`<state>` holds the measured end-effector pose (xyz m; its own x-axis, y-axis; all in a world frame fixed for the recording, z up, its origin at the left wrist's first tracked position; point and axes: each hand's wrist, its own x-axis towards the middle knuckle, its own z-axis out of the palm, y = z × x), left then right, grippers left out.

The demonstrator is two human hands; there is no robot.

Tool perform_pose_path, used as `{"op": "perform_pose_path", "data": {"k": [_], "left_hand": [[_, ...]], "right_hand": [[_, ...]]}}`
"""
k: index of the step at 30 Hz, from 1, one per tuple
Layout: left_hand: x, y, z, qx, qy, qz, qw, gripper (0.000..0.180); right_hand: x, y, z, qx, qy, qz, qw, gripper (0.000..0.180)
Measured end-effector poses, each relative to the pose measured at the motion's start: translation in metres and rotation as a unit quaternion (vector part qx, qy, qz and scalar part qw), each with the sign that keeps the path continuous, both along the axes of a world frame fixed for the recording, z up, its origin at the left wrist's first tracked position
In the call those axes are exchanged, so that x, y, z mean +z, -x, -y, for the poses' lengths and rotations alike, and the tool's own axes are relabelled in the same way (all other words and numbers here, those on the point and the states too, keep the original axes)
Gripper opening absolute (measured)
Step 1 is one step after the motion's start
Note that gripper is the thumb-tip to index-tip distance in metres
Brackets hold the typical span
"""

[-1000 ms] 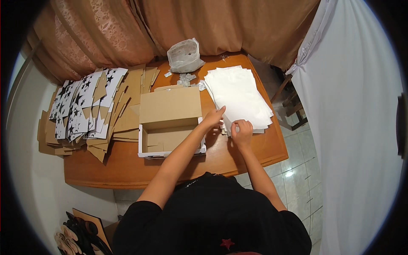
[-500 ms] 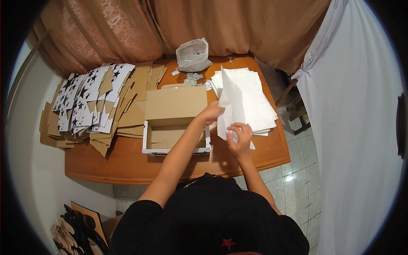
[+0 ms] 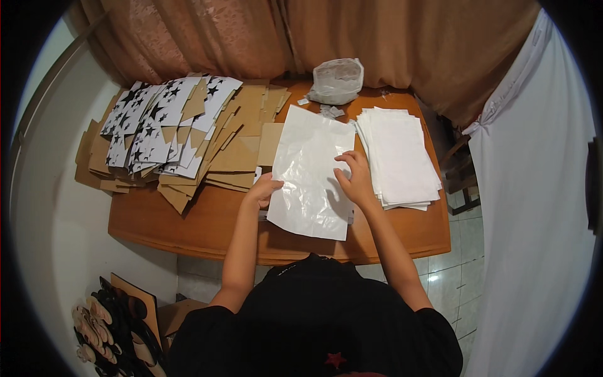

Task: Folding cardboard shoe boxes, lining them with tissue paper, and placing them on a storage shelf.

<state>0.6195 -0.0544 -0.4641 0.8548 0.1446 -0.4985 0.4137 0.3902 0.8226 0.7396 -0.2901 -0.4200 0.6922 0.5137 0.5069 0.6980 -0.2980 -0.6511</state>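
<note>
My left hand (image 3: 263,191) pinches the left edge of a glossy white sheet of paper (image 3: 308,176), thumb on top. The sheet is tilted up in front of me, over an open cardboard box (image 3: 269,146) that it mostly hides; part of the box's brown lid shows at the left. My right hand (image 3: 355,179) is over the sheet's right side with fingers apart and bent, casting a shadow on it. Close by on the right is a stack of white sheets (image 3: 402,157).
Flat cardboard box blanks (image 3: 157,132), some white with black stars, lie piled on the left of the wooden table (image 3: 182,223). A clear plastic bag (image 3: 337,81) and small packets (image 3: 331,112) sit at the back. Shoes (image 3: 100,320) are on the floor at lower left.
One sheet has come off the stack and moved left over the box, turned face up. My left hand has gone to its left edge. The view has shifted.
</note>
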Motion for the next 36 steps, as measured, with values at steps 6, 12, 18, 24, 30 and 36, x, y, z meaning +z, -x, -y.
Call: {"op": "perform_pose_path", "data": {"k": [6, 12, 18, 24, 30, 36], "left_hand": [[-0.008, 0.012, -0.002, 0.025, -0.217, 0.053, 0.974, 0.044], [0.038, 0.023, 0.025, 0.034, -0.654, 0.178, 0.734, 0.052], [0.024, 0.016, 0.048, -0.401, -0.545, 0.099, 0.729, 0.063], [-0.006, -0.009, 0.046, -0.479, -0.502, -0.023, 0.72, 0.088], [-0.015, -0.022, 0.048, -0.533, -0.388, -0.07, 0.749, 0.099], [-0.006, -0.018, 0.052, -0.543, -0.327, -0.086, 0.769, 0.101]], "right_hand": [[-0.031, -0.016, -0.042, 0.04, 0.151, 0.016, 0.988, 0.041], [-0.05, -0.022, -0.057, 0.027, 0.223, 0.02, 0.974, 0.047], [-0.054, -0.024, -0.059, 0.023, 0.261, 0.017, 0.965, 0.051], [-0.051, -0.02, -0.065, 0.018, 0.273, 0.017, 0.962, 0.053], [-0.055, -0.023, -0.066, 0.014, 0.267, 0.015, 0.963, 0.055], [-0.055, -0.023, -0.058, -0.02, 0.247, 0.053, 0.967, 0.058]]}}
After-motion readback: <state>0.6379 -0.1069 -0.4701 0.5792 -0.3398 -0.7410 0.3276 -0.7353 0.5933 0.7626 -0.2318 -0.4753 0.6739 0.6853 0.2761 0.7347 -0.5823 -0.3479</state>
